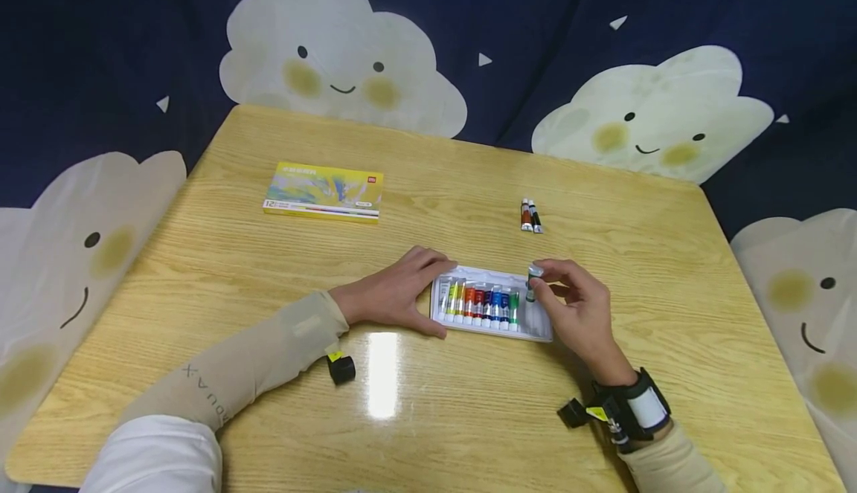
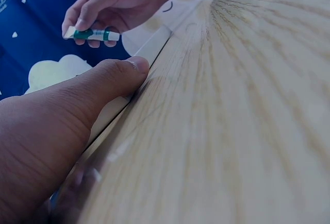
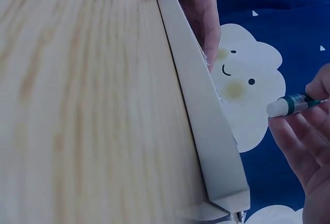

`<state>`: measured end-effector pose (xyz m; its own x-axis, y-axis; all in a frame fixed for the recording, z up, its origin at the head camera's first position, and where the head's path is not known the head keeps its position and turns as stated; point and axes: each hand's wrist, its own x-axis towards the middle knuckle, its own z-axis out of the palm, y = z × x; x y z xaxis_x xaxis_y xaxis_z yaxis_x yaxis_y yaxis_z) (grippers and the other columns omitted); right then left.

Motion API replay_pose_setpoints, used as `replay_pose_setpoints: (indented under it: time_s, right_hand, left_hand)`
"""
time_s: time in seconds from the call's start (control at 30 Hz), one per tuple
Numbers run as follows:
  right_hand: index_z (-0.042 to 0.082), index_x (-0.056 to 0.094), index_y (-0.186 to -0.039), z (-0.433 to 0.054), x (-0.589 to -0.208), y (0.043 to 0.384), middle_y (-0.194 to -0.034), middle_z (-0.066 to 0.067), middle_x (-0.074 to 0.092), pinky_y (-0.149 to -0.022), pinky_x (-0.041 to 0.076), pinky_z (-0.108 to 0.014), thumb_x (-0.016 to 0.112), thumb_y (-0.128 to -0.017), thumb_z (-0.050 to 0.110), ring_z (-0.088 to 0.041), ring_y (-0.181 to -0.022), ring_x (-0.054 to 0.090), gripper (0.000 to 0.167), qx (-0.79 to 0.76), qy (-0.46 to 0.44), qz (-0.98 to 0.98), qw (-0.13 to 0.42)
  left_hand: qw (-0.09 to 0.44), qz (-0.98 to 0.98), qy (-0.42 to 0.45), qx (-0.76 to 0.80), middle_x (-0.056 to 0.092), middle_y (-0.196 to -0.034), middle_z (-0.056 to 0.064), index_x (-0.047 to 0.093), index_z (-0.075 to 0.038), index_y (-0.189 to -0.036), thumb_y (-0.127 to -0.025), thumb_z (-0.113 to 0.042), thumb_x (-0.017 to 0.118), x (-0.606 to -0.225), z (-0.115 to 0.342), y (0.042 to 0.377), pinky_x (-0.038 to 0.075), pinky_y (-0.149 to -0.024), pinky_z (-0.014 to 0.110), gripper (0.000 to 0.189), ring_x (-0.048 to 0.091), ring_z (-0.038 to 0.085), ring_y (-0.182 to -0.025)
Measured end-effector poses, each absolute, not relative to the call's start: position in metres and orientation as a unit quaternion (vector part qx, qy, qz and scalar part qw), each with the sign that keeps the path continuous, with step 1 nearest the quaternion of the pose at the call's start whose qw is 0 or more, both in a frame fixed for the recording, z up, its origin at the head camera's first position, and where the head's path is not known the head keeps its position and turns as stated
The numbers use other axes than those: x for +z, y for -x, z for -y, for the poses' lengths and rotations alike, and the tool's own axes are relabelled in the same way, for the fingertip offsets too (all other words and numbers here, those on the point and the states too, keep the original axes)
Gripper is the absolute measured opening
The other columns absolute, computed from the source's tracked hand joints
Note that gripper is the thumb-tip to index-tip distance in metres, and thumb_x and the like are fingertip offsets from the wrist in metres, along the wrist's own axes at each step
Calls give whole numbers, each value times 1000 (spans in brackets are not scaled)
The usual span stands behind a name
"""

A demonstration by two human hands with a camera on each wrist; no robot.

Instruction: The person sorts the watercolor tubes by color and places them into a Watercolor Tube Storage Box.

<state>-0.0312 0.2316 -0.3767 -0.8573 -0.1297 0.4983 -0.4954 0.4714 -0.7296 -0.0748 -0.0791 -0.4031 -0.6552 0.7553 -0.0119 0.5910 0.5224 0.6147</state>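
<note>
A white tray (image 1: pixel 492 334) with a row of several paint tubes (image 1: pixel 478 305), from white and yellow through red and blue to green, lies on the table. My left hand (image 1: pixel 396 292) grips the tray's left end, its thumb along the near side. Between thumb and fingers, my right hand (image 1: pixel 581 307) pinches a dark green paint tube (image 1: pixel 533 285) above the tray's right end. The right wrist view shows this tube's white cap (image 3: pixel 278 108) pointing away from the palm. In the left wrist view the held tube (image 2: pixel 93 34) is raised above the tray edge.
On the wooden table (image 1: pixel 469 426), a yellow paint box (image 1: pixel 324 192) lies at the back left. Two more tubes, one reddish brown (image 1: pixel 526 216) and one black (image 1: pixel 535 217), lie side by side behind the tray. A dark cloth with clouds hangs around the table.
</note>
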Motion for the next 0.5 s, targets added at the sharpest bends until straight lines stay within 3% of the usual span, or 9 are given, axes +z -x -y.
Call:
replay_pose_setpoints:
  time_s: [0.13,0.3,0.5]
  right_hand:
    - [-2,74,-110,-232,-377,30,-103,-19,73,-79,56,-10,70,-83,-18,2,-90,67,31,483,-188,835,187]
    - [-1,75,-110,-232,-378,30,-104,-5,75,-79,56,-10,70,-84,-16,-1,-89,68,30,484,-190,833,187]
    - [-1,74,-110,-233,-379,29,-104,-15,74,-80,57,-10,72,-85,-13,-5,-89,69,28,481,-190,836,185]
  left_hand:
    - [141,-861,-391,294,37,-160,5,32,-13,-163,-77,-68,81,-403,79,75,39,-122,42,113,35,21,-145]
    - [140,-861,-391,294,37,-160,5,31,-14,-163,-78,-68,80,-403,79,75,39,-122,43,113,35,21,-145]
    - [141,-861,-390,294,37,-160,5,31,-14,-163,-78,-68,80,-404,78,75,39,-122,43,113,34,21,-145]
